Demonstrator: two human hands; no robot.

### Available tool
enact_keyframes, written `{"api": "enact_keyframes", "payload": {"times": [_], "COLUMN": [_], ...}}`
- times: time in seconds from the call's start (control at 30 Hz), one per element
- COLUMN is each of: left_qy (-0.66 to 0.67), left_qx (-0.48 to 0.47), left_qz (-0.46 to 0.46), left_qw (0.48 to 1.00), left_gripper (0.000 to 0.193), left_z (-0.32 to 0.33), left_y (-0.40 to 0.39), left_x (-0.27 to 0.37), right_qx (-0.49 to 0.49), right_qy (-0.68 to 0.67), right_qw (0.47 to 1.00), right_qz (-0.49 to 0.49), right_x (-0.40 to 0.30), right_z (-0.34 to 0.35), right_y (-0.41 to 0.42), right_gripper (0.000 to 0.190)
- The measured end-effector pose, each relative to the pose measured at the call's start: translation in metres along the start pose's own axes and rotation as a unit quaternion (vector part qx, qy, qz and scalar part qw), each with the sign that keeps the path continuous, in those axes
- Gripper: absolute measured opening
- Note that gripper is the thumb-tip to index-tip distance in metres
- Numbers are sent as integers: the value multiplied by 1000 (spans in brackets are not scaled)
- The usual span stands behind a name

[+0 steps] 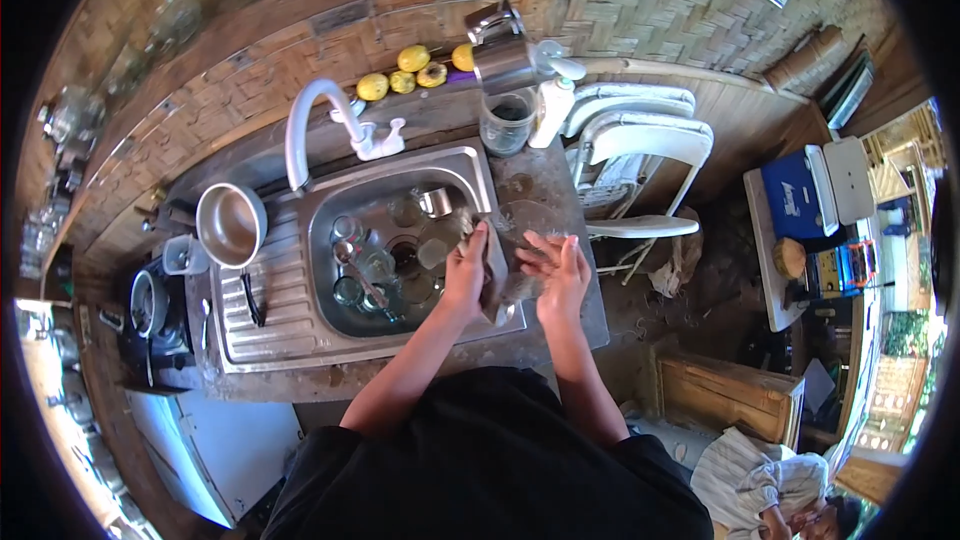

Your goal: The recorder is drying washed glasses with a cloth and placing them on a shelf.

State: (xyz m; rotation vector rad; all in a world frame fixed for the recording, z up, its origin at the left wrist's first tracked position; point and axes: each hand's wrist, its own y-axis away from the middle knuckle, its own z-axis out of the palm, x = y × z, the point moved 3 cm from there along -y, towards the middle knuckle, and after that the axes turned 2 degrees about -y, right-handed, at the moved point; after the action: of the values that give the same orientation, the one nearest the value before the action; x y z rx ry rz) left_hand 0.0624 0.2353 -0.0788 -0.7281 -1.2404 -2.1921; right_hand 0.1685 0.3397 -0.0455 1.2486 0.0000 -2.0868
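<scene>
My left hand (466, 270) grips a thin, flat greyish item (495, 274), seen nearly edge-on over the right rim of the steel sink (322, 270); its kind I cannot tell. Just right of it, my right hand (561, 274) has its fingers spread and blurred, with nothing plainly held. In the basin lie several glasses (375, 262), a metal cup (436, 202) and a spoon (364, 274). A white curved faucet (307, 120) stands behind the basin.
A steel pot (231, 225) and a black-handled utensil (253, 300) rest on the ridged drainboard. Behind the sink are yellow fruits (412, 58), a clear jar (508, 124) and a white bottle (553, 111). White folding chairs (645, 142) stand right of the counter. A person (780, 487) is at lower right.
</scene>
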Motion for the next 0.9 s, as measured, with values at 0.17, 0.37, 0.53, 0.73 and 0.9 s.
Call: {"api": "enact_keyframes", "payload": {"times": [0.17, 0.37, 0.53, 0.73, 0.9], "left_qy": [-151, -351, -660, -189, 17], "left_qx": [-81, -59, -61, -116, -108], "left_qz": [-71, 186, 390, 97, 88], "left_qw": [983, 916, 639, 970, 990], "left_gripper": [36, 54, 66, 48, 46], "left_z": [24, 27, 29, -36, -130], "left_y": [-26, -65, -56, -36, 21], "left_x": [-43, -67, -40, 11, 36], "right_qx": [132, 118, 9, -205, -351], "right_qy": [20, 131, 237, 449, 589], "right_qw": [991, 966, 939, 772, 629], "right_qz": [-1, -191, -250, -400, -366], "right_x": [-13, -23, -27, -26, 0], "right_z": [-63, -78, -34, 14, 59], "right_y": [-38, -49, -26, 19, 63], "right_gripper": [35, 28, 21, 19, 21]}}
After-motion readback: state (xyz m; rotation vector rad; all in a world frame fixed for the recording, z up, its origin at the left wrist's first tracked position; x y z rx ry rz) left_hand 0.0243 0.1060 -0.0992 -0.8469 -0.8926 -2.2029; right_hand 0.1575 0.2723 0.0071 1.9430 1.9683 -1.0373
